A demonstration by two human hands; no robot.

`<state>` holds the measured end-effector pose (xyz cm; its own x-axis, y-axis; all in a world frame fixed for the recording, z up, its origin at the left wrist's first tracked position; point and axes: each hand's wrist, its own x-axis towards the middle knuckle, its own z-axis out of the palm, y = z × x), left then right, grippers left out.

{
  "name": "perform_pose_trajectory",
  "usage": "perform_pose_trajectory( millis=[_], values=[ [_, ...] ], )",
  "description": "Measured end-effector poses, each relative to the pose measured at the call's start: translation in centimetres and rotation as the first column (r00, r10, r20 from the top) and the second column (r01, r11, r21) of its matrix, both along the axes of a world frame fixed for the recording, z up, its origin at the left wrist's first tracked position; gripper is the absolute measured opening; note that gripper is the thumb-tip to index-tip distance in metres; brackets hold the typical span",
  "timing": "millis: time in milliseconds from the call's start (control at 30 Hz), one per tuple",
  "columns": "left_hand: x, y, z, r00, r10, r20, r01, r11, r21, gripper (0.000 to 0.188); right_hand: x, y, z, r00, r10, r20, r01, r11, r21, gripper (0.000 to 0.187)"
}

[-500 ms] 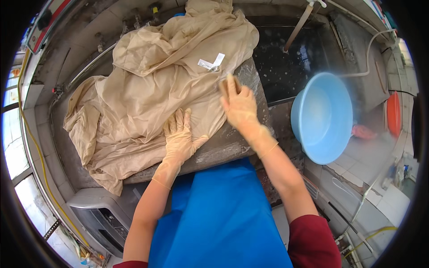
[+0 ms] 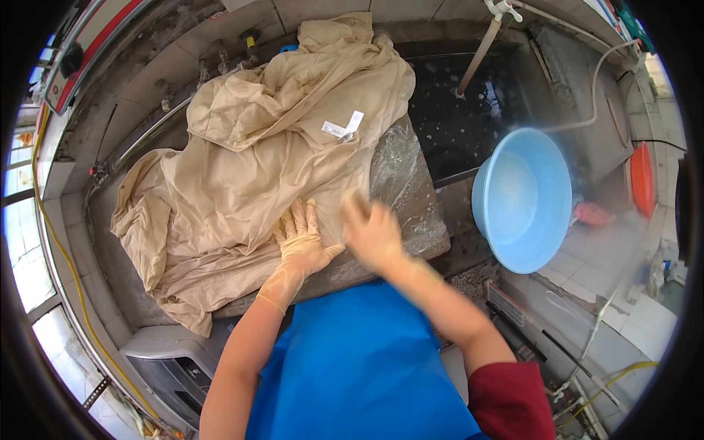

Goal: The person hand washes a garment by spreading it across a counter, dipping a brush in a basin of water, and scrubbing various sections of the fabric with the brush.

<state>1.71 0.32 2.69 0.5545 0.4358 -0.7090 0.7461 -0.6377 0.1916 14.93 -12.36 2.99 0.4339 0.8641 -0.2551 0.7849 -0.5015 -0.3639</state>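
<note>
A beige garment (image 2: 227, 176) with white tags (image 2: 343, 126) lies rumpled over a wet stone slab (image 2: 407, 191). My left hand (image 2: 302, 238), in a thin pale glove, rests flat on the cloth near the slab's front edge, fingers spread. In my right hand (image 2: 372, 233), gloved the same way, is a brown scrubbing brush (image 2: 354, 208). It is smeared by motion at the garment's right edge, and whether its bristles touch the cloth I cannot tell.
Beyond the slab at the right is a dark water basin (image 2: 469, 103) with a pipe and tap (image 2: 480, 59). A light blue tub (image 2: 524, 202) stands right of the slab. Further right are an orange basin (image 2: 642, 180) and a pink cloth (image 2: 592, 213). A grey appliance (image 2: 172, 359) sits below left.
My right hand and the brush have moved down and toward me along the garment's right edge. My left hand stays flat on the cloth. The view has shifted slightly.
</note>
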Motion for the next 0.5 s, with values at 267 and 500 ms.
perform_pose_trajectory(
  millis=[267, 500],
  values=[
    [1.2, 0.4, 0.7, 0.990, 0.008, -0.144, -0.017, 0.998, -0.062, 0.130, -3.4, -1.7, -1.1, 0.982, -0.077, 0.171, 0.050, 0.986, 0.158, 0.069],
    [1.8, 1.2, 0.7, 0.988, -0.027, -0.152, 0.015, 0.997, -0.075, 0.130, 0.6, 4.3, -1.7, 0.940, -0.193, 0.281, 0.146, 0.973, 0.180, 0.064]
  ],
)
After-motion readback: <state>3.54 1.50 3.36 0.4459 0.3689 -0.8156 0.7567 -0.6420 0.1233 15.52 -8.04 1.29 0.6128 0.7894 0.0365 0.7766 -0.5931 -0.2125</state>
